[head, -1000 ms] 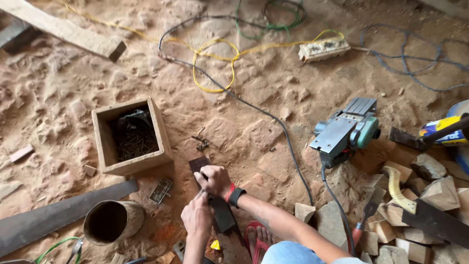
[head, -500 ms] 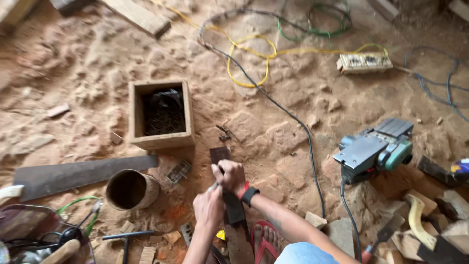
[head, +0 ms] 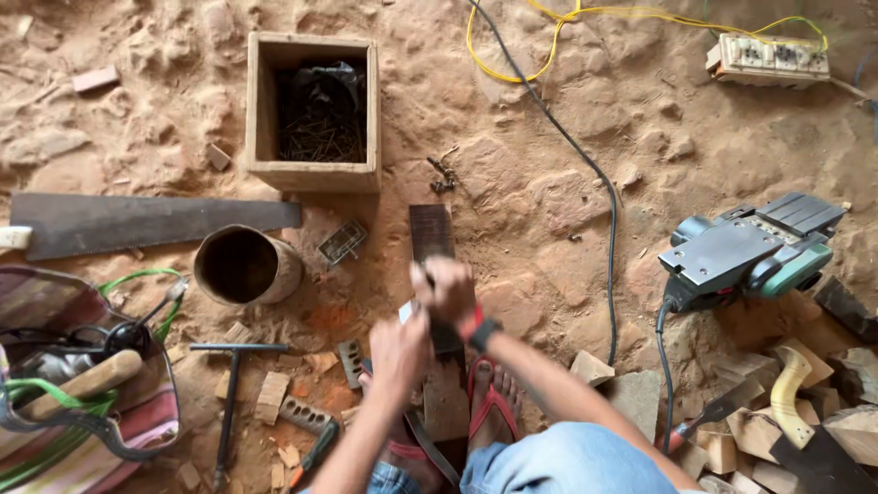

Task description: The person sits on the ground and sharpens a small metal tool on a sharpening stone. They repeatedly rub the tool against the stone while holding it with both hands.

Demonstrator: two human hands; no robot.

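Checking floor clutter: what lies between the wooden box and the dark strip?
In the head view, small bent metal bits lie between wooden box and dark strip.

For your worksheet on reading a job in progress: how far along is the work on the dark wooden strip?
Done: the dark strip lies flat on the ground, pinned under a sandalled foot, with the planer set aside.
In hand: both hands work at its near end, the right hand pressing on it, the left hand holding a small pale piece; motion blur hides details.
Left: cannot be told; the far end shows no visible change.
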